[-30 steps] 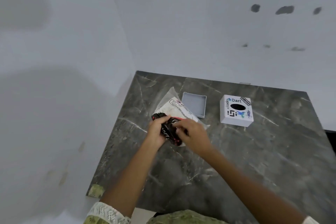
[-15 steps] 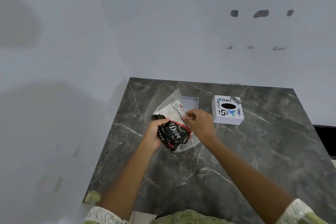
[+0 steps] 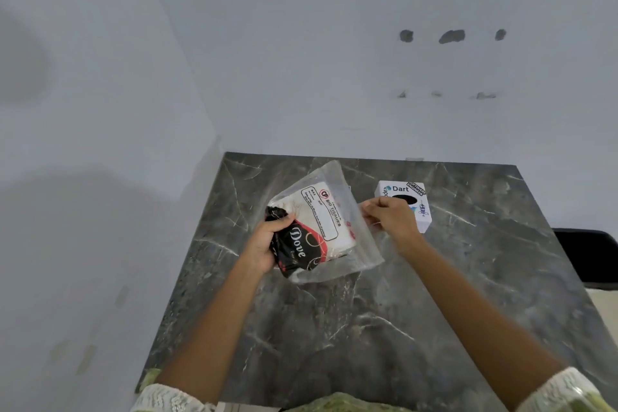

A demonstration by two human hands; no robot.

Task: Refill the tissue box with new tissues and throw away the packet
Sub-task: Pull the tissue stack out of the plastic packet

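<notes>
Hands (image 3: 267, 241) (image 3: 389, 216) grip tissue packet (image 3: 329, 224) at opposite ends.

Both arms reach forward from the bottom of the view, lace-edged sleeves showing at each forearm. The left hand (image 3: 264, 246) is curled tight with its fingers wrapped around the tissue packet (image 3: 321, 227) at its left end. The right hand (image 3: 389, 217) is pinching the packet's clear right edge between thumb and fingers, wrist bent slightly inward.

A clear, glossy, crinkled plastic tissue packet (image 3: 329, 231) lies above a dark grey, smooth, veined marble tabletop (image 3: 384, 328), near a matt white cardboard tissue box (image 3: 422, 211).
</notes>
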